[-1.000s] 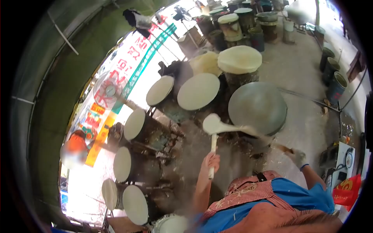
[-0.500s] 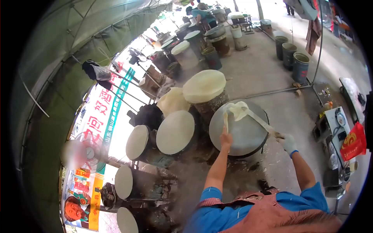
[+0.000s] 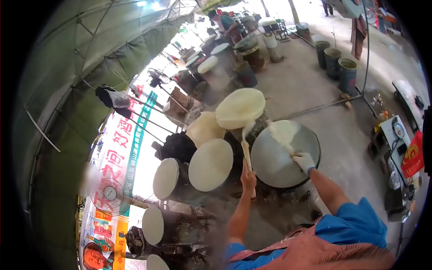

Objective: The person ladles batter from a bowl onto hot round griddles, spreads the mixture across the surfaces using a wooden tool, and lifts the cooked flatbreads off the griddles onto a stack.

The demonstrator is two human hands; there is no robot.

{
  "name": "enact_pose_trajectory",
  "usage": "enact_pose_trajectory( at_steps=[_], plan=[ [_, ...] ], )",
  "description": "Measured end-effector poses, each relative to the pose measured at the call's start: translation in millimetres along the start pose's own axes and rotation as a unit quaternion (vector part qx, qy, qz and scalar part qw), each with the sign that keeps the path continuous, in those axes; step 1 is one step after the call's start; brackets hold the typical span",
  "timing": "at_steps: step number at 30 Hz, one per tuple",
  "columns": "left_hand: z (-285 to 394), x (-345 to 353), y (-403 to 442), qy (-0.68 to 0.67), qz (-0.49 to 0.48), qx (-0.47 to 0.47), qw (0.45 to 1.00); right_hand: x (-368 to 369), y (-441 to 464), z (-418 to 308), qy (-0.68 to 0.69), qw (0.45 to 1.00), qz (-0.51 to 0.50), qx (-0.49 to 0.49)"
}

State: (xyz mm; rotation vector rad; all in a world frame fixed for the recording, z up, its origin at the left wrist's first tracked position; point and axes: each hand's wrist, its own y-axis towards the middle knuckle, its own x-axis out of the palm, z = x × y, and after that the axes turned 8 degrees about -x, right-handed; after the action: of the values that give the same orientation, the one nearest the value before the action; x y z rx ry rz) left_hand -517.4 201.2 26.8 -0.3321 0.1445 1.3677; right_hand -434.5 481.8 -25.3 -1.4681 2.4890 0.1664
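Note:
A large round griddle (image 3: 274,171) lies in front of me, with a pale patch of wet batter (image 3: 282,130) on its far part. My right hand (image 3: 304,162), in a white glove, is closed on the handle of a wooden paddle (image 3: 290,149) over the griddle; the paddle's far end blends into the batter. Left of the griddle's rim, my left hand (image 3: 248,177) grips a long wooden stick (image 3: 246,152) held nearly upright. Pale batter coats the stick's upper end, which appears blurred. Just beyond, a big round flatbread stack (image 3: 240,107) rests on a drum.
More round griddles (image 3: 210,165) stand to the left, beside a folded pale sheet (image 3: 204,129). A fan (image 3: 110,193) is at the far left. Metal buckets (image 3: 347,75) and a cluttered side table (image 3: 396,130) are on the right. Another person (image 3: 227,27) bends over drums at the back.
My right hand has moved left and inward over the griddle, bringing the paddle and batter down onto it. My left hand has shifted left off the griddle with its stick.

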Motion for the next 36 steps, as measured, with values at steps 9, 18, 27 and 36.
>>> enact_pose_trajectory(
  at_steps=[9, 18, 27, 36],
  plan=[
    [-131, -31, -176, 0.132, 0.025, 0.042, 0.990, 0, -35, -8, 0.013, 0.999, 0.047, 0.000],
    [-109, -36, -187, 0.127, 0.011, -0.011, 0.992, -54, -40, -9, 0.065, 0.990, 0.028, 0.126],
    [-114, -16, -186, 0.210, 0.049, 0.001, 0.976, -105, -1, -41, 0.144, 0.980, -0.078, 0.116],
    [-64, 2, -245, 0.082, 0.132, -0.088, 0.984, -137, 62, -15, 0.150, 0.962, -0.158, 0.163]
  ],
)
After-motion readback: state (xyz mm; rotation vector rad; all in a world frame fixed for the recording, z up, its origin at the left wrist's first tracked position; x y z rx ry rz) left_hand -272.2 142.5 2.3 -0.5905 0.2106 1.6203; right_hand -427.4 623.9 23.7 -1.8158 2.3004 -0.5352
